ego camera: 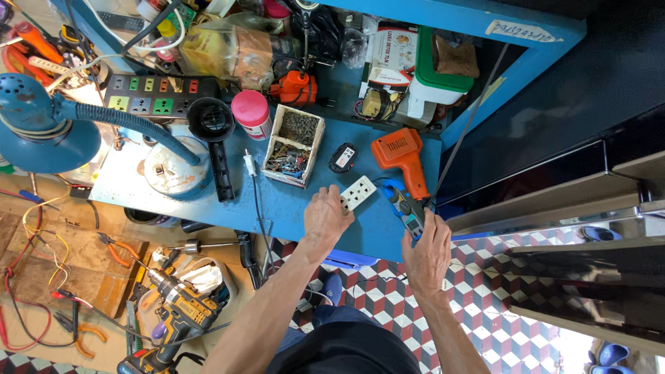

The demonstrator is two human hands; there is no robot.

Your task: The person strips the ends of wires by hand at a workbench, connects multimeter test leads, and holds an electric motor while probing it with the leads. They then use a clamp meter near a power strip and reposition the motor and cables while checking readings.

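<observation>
Overhead view, head cam, looking down at a cluttered blue workbench [291, 208] w/ a person's two bare arms reaching fwd. The left hand [325, 218] is resting palm-down at the bench's near edge, fingers curled loosely over the end of a white socket block [358, 192], touching it but not lifting it; the block is lying flat on the bench, tilted diagonally, just right of a small open box of screws [294, 145]. The right hand [428, 253] is gripping the lower end of a blue-and-grey clamp meter [407, 210] at the bench's right corner; fingers are closing round its body, though the palm side is hidden so the exact grip can't be told. The meter is lying just below an orange soldering gun [402, 158], approx touching its handle, w/ a thin dark lead running up past it. A small black battery pack [342, 158] is sitting between box and gun. Further back: a multi-colour power strip [156, 95], a pink-lidded jar [251, 113], a blue gooseneck lamp [41, 125]. A yellow cordless drill [176, 312] is lying on the floor, lower left. Judging by the hands, the step looks like steadying the socket block while bringing the meter to it; what that seems to call for is a firm hold on the block and the meter free of the lead.
</observation>
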